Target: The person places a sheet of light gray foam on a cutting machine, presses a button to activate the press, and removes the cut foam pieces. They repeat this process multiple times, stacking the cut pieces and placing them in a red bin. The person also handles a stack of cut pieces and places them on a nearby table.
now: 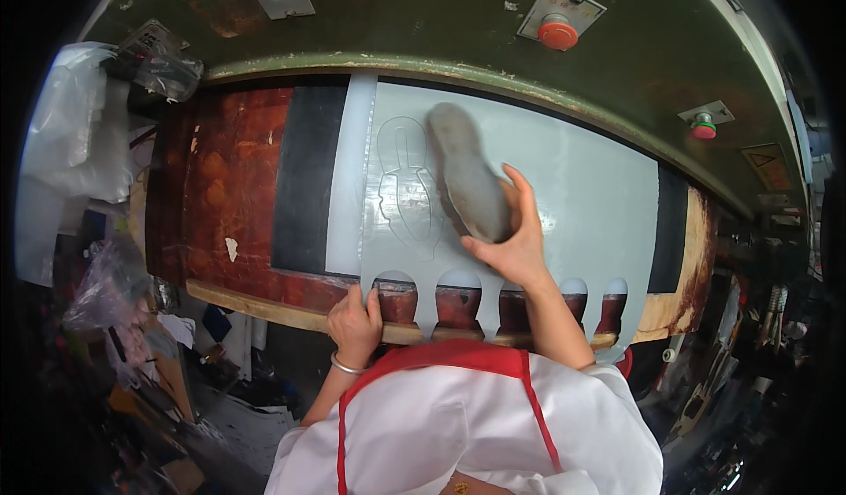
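My right hand grips the lower end of a grey, sole-shaped cutting die, thumb on the near side and fingers on the right. The die is slightly blurred and tilted, over a pale grey sheet. Just left of it, a sole-shaped outline with inner lines is cut into the sheet. At the sheet's near left corner, my left hand is closed, thumb and forefinger pinching its edge. Several rounded, sole-end gaps run along the sheet's near edge.
A green machine beam with a red push button and a smaller red-and-green one spans the far side. Under the sheet lie a white board, a black mat and a worn red-brown bed. Plastic bags hang at left.
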Demonstrator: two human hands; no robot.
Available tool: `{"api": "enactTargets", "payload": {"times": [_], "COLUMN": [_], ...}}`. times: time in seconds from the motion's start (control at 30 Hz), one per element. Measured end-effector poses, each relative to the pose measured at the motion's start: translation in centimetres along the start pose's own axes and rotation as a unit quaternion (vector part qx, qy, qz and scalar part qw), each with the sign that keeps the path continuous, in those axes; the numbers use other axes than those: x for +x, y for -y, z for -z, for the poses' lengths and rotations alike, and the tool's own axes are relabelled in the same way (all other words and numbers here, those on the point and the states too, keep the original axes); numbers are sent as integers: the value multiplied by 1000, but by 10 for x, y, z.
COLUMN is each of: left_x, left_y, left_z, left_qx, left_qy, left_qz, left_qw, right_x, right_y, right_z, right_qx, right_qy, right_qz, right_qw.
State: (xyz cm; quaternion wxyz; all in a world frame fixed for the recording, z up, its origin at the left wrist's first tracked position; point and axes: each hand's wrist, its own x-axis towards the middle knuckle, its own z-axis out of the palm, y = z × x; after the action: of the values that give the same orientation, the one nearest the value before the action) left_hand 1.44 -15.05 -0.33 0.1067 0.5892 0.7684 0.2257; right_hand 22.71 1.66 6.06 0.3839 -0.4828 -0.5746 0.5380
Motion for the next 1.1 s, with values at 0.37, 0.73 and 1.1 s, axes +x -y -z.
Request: {"api": "enactTargets", "payload": {"times": [0.37,0.73,1.1], "left_x": [61,198,233], "left_y": [-13,-40,-43], "left_z": [-9,-40,-43], "left_qx": [-9,23,-84], "left_qy": [-12,-56,-49], "left_qz": [-8,15,65], "left_qw": [1000,998,993], "right_x": [39,131,60], "right_y": [-43,25,-19], "right_z": [28,247,174], "right_qx": [-245,-329,-63], "right_qy": [-38,-538,-447], "right_qz": [130,177,39], "right_qw": [960,755,892]}}
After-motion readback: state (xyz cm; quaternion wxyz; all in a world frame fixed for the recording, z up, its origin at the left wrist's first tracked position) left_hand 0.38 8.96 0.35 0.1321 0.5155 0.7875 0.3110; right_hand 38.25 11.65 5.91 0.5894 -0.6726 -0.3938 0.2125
